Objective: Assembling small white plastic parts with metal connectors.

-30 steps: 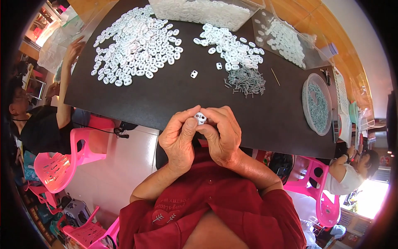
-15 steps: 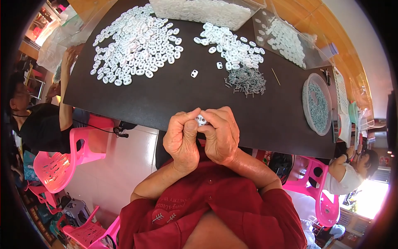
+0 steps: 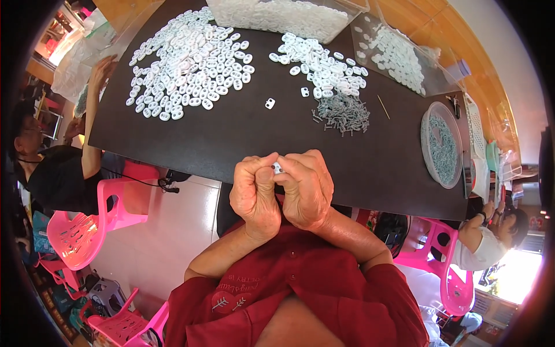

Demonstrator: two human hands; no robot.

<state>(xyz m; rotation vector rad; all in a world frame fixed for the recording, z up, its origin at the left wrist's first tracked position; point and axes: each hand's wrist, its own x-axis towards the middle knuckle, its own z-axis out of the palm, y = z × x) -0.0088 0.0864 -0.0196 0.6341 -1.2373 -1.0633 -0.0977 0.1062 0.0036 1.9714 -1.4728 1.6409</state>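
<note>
A small white oval plastic piece with dark holes (image 3: 277, 168) is pinched between my two hands, just over the table's near edge. My left hand (image 3: 255, 196) grips it by thumb and forefinger on one side. On the other side my right hand (image 3: 307, 188) holds it the same way, its other fingers curled in. The fingertips cover much of the piece. Farther out, two loose white pieces with two holes lie apart, one in the middle (image 3: 270, 103) and one (image 3: 305, 92) beside a smaller white pile (image 3: 324, 63). Grey short pins (image 3: 342, 113) are heaped in front of that pile.
A large pile of white oval pieces (image 3: 188, 66) covers the table's far left. Clear bins of white parts (image 3: 283, 16) stand behind. At right are a round tub of grey-green pins (image 3: 443, 147) and a thin stick (image 3: 384, 107). People sit left and right by pink chairs (image 3: 110, 211).
My fingers have closed in around the white piece, so less of it shows. My left hand has shifted slightly right. At the left, the other person's hand has moved a little.
</note>
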